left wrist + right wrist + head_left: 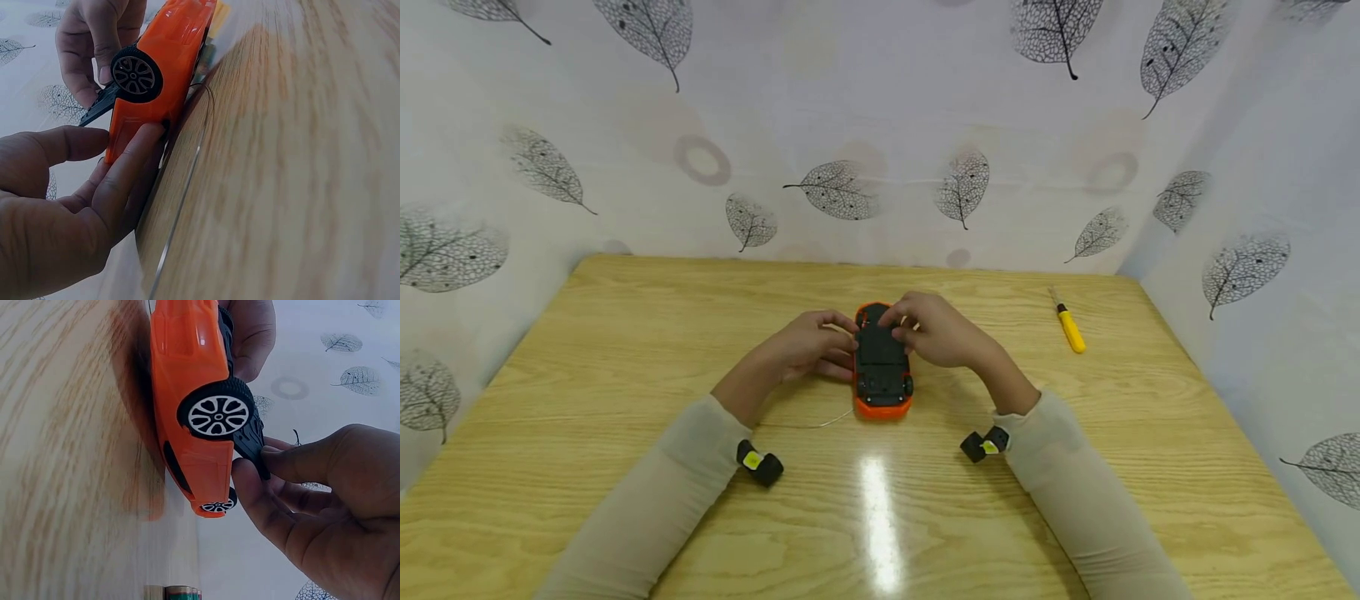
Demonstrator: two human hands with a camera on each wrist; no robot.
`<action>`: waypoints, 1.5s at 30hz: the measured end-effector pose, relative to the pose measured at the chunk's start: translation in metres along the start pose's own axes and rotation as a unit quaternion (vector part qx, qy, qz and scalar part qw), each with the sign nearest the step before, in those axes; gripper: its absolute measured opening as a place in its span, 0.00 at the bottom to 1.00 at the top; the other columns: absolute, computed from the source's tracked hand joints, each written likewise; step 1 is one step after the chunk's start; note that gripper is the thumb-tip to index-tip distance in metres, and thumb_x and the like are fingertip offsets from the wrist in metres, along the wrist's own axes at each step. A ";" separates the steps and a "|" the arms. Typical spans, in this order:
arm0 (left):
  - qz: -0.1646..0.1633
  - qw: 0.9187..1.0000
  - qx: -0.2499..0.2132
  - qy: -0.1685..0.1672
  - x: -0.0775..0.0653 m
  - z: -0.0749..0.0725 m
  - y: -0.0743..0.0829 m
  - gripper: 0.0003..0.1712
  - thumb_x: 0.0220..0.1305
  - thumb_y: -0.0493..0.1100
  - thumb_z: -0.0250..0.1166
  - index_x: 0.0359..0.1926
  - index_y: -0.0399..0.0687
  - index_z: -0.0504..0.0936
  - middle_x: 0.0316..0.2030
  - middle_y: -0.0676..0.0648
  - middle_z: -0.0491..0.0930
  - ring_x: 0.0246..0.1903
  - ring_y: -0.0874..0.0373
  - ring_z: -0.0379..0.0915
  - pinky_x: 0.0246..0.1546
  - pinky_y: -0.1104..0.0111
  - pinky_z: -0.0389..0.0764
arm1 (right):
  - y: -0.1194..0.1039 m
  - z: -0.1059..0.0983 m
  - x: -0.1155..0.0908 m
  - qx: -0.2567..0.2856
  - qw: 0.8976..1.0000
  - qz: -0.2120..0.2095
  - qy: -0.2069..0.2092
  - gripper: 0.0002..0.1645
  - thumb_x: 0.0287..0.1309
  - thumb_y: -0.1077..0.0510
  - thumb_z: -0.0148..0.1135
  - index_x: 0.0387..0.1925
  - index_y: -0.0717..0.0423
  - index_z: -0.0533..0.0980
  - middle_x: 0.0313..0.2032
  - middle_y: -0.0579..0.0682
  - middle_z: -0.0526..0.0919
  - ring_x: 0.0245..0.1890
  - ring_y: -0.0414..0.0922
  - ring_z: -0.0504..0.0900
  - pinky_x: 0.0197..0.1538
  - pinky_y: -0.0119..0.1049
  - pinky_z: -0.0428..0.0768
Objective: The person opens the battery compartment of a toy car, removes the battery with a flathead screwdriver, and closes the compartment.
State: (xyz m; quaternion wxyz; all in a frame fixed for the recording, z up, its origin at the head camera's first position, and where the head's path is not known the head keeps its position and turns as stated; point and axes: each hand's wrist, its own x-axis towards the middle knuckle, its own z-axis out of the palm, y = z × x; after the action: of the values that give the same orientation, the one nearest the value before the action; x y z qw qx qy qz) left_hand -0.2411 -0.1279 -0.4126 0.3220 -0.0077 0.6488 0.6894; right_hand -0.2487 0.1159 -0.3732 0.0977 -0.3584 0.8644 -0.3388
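Observation:
An orange toy car (883, 412) lies upside down on the table, its black underside plate (880, 346) facing up. My left hand (808, 343) holds the car's side, thumb on the upper edge and fingers lower down the orange body (175, 56). With thumb and fingers my right hand (936, 332) pinches the plate, whose end (253, 440) stands tilted up from the body in the right wrist view. Spoked wheels (219, 415) show along the car's side. A thin wire (197, 156) runs from beneath the car across the tabletop.
A screwdriver (1071, 331) with a yellow handle lies at the back right of the wooden table (625, 333). Several cylinders (180, 592), like batteries, show at the bottom of the right wrist view. Leaf-patterned cloth (880, 108) walls the back and sides.

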 end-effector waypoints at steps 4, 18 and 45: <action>-0.001 1.000 0.002 0.001 0.000 0.000 -0.001 0.18 0.71 0.32 0.60 0.59 0.39 0.70 0.47 0.34 0.82 0.39 0.47 0.86 0.41 0.54 0.90 | -0.001 0.000 0.000 -0.005 1.000 0.007 -0.003 0.13 0.69 0.70 0.60 0.52 0.66 0.82 0.44 0.59 0.81 0.32 0.51 0.86 0.34 0.34 0.86; 0.000 1.000 -0.005 -0.002 0.001 0.000 0.001 0.17 0.71 0.31 0.60 0.58 0.40 0.70 0.48 0.34 0.82 0.39 0.47 0.86 0.41 0.54 0.90 | 0.000 0.000 0.001 -0.018 1.000 0.006 -0.002 0.12 0.69 0.70 0.60 0.50 0.63 0.83 0.43 0.57 0.82 0.32 0.45 0.83 0.34 0.34 0.85; -0.002 1.000 -0.007 -0.008 0.000 0.000 0.001 0.17 0.72 0.31 0.59 0.59 0.39 0.70 0.50 0.34 0.81 0.41 0.47 0.86 0.43 0.53 0.89 | -0.001 0.001 0.003 -0.053 0.998 0.018 -0.013 0.12 0.67 0.64 0.66 0.51 0.59 0.85 0.42 0.52 0.83 0.40 0.47 0.80 0.42 0.41 0.81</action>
State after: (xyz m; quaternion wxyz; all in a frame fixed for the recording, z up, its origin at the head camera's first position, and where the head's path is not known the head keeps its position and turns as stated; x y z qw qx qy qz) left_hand -0.2415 -0.1280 -0.4122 0.3284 -0.0062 0.6416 0.6932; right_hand -0.2500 0.1132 -0.3733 0.0955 -0.3519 0.8862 -0.2857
